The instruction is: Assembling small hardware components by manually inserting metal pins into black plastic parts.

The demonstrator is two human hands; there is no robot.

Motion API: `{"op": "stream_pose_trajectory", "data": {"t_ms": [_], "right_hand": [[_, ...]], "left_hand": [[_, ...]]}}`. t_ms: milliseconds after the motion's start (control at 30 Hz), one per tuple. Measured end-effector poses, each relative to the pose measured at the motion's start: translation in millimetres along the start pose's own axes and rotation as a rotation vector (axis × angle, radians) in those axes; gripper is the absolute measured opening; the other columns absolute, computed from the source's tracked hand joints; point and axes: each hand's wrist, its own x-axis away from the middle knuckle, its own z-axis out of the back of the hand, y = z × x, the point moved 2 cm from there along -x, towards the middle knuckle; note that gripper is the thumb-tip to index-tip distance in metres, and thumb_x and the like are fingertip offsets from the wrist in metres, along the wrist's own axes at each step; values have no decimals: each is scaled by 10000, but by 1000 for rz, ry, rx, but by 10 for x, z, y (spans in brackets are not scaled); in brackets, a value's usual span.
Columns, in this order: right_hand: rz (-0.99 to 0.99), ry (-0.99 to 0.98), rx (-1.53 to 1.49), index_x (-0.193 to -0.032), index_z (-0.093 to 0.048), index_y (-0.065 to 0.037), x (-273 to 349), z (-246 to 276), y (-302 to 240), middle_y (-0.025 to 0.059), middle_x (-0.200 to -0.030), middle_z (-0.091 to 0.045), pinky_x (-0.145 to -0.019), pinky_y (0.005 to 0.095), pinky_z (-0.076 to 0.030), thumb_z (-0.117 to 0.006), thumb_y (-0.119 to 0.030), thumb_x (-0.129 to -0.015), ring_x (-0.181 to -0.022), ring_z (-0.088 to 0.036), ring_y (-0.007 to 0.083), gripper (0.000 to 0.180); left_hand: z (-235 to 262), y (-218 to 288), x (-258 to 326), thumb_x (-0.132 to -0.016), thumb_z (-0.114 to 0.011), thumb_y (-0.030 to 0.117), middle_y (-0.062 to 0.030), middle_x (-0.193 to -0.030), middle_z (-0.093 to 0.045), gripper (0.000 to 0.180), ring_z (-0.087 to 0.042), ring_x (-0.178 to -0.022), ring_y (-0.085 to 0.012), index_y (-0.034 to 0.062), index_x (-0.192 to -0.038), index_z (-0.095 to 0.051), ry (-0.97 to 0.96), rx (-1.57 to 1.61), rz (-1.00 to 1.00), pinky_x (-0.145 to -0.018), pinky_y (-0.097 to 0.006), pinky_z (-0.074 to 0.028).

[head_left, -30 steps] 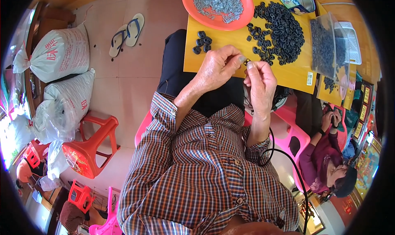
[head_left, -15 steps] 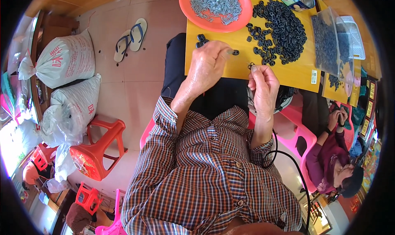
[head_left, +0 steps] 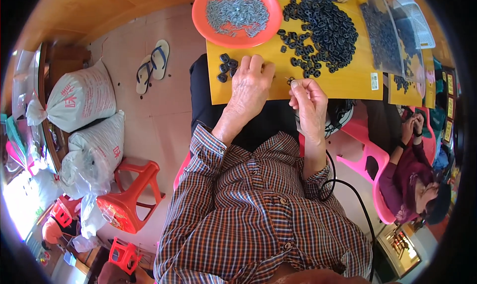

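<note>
Over the near part of the yellow table my left hand (head_left: 251, 82) is curled with its knuckles up. Its fingertips are hidden, so what they hold, if anything, does not show. Beside it on the left lies a small group of black oval pieces (head_left: 227, 65). My right hand (head_left: 310, 102) pinches a small dark piece (head_left: 291, 80) between thumb and forefinger at the table's near edge. Beyond that hand spreads a large pile of black two-holed pieces (head_left: 328, 33). An orange-red plate (head_left: 199, 23) with many small grey metal pins (head_left: 236, 13) stands beyond my left hand.
A clear plastic bin (head_left: 382, 40) of black pieces and a white basket (head_left: 415, 23) stand at the right. A black cable (head_left: 355, 192) runs by my right sleeve. White sacks (head_left: 82, 95), a red stool (head_left: 131, 194) and sandals (head_left: 160, 60) are at the left; another person (head_left: 407, 177) sits at right.
The view has shifted, moving the table toward the left of the picture. My left hand has turned more knuckles-up, and the dark piece seen beside its fingertips is hidden. My right hand keeps its pinch.
</note>
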Motion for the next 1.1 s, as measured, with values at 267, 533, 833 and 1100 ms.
{"op": "stream_pose_trajectory", "data": {"t_ms": [267, 533, 833, 1100], "right_hand": [[-12, 41, -118, -875, -605, -17, -23, 4, -90, 29, -755, -611, -517, 167, -386, -590, -163, -911, -566, -509, 42, 151], [55, 82, -214, -865, -602, -10, -16, -58, -229, 87, -888, -669, -532, 171, -398, -575, -160, -918, -613, -545, 50, 162], [94, 25, -186, -896, -601, 1, 59, -132, -308, 83, -898, -665, -534, 175, -391, -586, -174, -921, -628, -548, 55, 178], [147, 24, -145, -906, -609, 5, 77, -182, -332, 34, -806, -629, -542, 182, -384, -601, -163, -912, -617, -538, 48, 169]], "left_hand": [[76, 25, -13, -841, -616, -27, -106, -875, -638, 194, -650, -732, -185, -17, -1033, -641, -22, 688, 331, -613, -277, -529], [85, 119, 14, -881, -569, -49, -102, -931, -638, 287, -652, -767, -136, -48, -1168, -583, -2, 1329, 529, -669, -259, -574], [126, -8, 53, -928, -528, 1, -167, -996, -659, 283, -670, -785, -192, -22, -1209, -559, -70, 1754, 629, -666, -293, -589], [144, 13, 54, -930, -538, 28, -159, -990, -662, 265, -666, -765, -183, -3, -1191, -573, -115, 1968, 668, -665, -301, -588]]}}
